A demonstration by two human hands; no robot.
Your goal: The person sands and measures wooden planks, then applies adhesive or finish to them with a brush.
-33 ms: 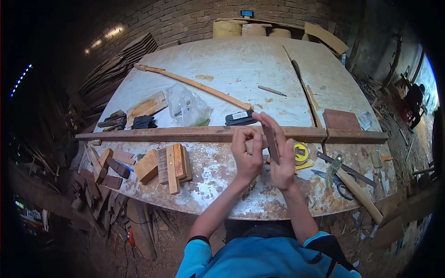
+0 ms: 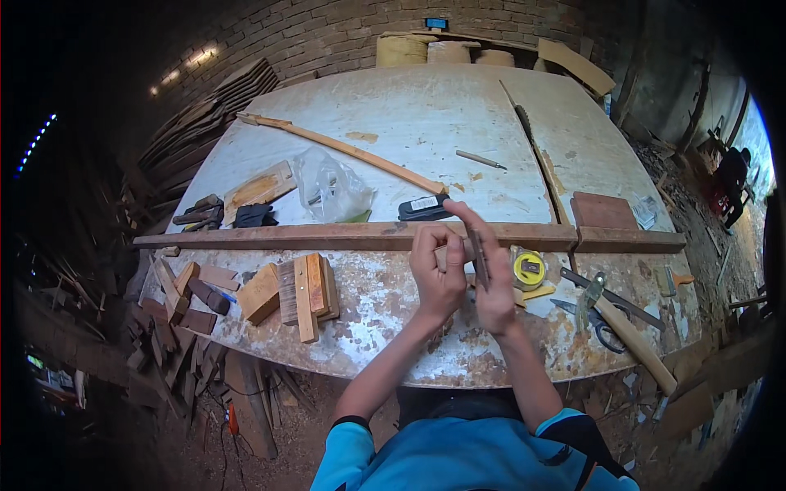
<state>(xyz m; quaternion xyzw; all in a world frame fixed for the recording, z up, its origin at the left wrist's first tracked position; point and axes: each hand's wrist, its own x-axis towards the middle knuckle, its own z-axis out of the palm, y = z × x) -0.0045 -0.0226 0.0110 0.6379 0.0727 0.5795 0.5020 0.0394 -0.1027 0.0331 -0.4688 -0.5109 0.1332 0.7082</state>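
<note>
Above the near part of the workbench [image 2: 385, 352], my two hands are close together. Curled fingers of my left hand [image 2: 435, 282] close around a small light-coloured piece [image 2: 444, 259], mostly hidden, which looks like wood. My right hand [image 2: 496, 299] has a thin, flat brown sheet [image 2: 479, 260] between its thumb side and long fingers; it stands edge-on against the end of the small piece and may be sandpaper. Just right of that hand lies a yellow tape measure [image 2: 530, 267]. Behind both hands runs a long brown wooden beam [image 2: 344, 237].
To the right lie a hammer [image 2: 630, 340], scissors [image 2: 610, 331] and a brush [image 2: 676, 280]. Wooden blocks [image 2: 260, 293] sit at the left. Beyond the beam are a plastic bag [image 2: 332, 188], a black case [image 2: 423, 208], a long wooden stick [image 2: 360, 155] and a pen-like tool [image 2: 481, 159].
My right hand has turned and shifted slightly down, and the brown sheet is seen more edge-on. More of the tape measure shows. The left hand has barely moved.
</note>
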